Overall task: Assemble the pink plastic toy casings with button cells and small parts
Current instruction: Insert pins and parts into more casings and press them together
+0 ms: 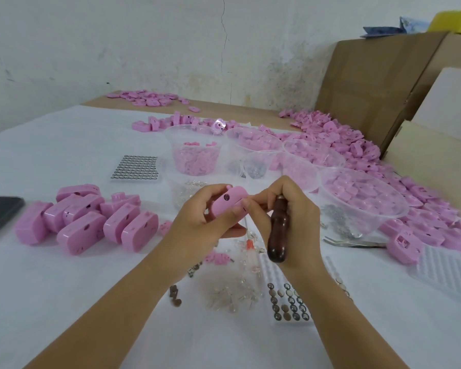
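One dark flat device (0, 211) lies at the bench's left edge, cut off by the frame. Just right of it we see a pile of closed pink casings (85, 219) on the white cover. Behind them sits a full tray of button cells (137, 167).

Above the middle of the bench, towards its front edge, the left hand (197, 222) grips one pink casing (228, 205). Its fingers curl over the top and its thumb is underneath. The right hand (285, 209) meets it there, with its fingers wrapped round a dark wooden tool handle (278, 235) and its thumb and forefinger touching the casing's right end. We cannot tell where the tool's tip is.

Below the hands lie loose clear small parts (232, 296) and a second, part-emptied cell tray (290, 302).

Behind the hands stand several clear cups (194, 155) of pink pieces. To their right is a large clear bowl (362, 198), with tweezers (351, 242) in front of it. A long heap of open pink shells (357, 145) runs along the right edge beside cardboard boxes (370, 83).
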A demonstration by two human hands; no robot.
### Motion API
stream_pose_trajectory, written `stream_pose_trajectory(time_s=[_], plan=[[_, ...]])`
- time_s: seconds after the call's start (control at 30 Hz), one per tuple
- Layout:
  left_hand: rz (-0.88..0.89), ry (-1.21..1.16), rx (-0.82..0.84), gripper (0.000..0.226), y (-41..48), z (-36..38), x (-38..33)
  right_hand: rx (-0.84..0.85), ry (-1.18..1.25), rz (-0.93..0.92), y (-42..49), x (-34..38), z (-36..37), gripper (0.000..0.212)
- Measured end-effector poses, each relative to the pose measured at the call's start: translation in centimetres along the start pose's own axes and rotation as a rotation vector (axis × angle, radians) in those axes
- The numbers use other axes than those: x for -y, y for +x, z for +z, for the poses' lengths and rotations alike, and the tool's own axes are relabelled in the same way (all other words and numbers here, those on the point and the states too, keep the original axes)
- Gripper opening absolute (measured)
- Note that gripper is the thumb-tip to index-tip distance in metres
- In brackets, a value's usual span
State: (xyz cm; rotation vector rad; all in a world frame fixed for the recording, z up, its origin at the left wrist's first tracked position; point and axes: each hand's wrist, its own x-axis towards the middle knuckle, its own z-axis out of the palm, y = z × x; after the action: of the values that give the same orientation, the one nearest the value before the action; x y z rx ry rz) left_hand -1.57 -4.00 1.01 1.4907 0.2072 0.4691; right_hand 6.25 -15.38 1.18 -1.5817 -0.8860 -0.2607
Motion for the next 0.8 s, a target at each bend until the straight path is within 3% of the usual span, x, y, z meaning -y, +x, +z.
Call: stream_pose_trajectory(time_s=[0.1, 0.3, 0.53, 0.63, 0.7, 0.73, 0.8], plan=[[0.02, -0.006, -0.035, 0.046, 0.1, -0.1, 0.1, 0.017, -0.02, -0.025, -0.1, 0.1, 0.1, 0.033], [0.064, -0.012, -0.074, 0.046, 0.1, -0.4, -0.2, 0.118, 0.392, 0.181, 0.4, 0.2, -0.3, 0.033], [0.122, 0.001, -0.093, 0.046, 0.1, -0.6, -0.4, 0.157, 0.508, 0.177, 0.2, -0.3, -0.3, 0.028], [0.15, -0.001, -0.182, 0.034, 0.4, -1.2, -0.3, 0.06, 0.246, 0.202, 0.4, -0.8, -0.1, 0.022], [0.198, -0.006, -0.241, 0.026, 0.6, -1.5, -0.2, 0.081, 0.112, 0.277, 0.5, -1.2, 0.2, 0.02], [0.224, -0.009, -0.261, 0.025, 0.6, -1.5, -0.1, 0.153, -0.01, 0.309, 0.5, -1.5, 0.4, 0.02], [0.26, -0.006, -0.275, 0.024, 0.6, -1.5, 0.0, 0.373, -0.417, 0.201, 0.1, -2.0, 0.8, 0.024]])
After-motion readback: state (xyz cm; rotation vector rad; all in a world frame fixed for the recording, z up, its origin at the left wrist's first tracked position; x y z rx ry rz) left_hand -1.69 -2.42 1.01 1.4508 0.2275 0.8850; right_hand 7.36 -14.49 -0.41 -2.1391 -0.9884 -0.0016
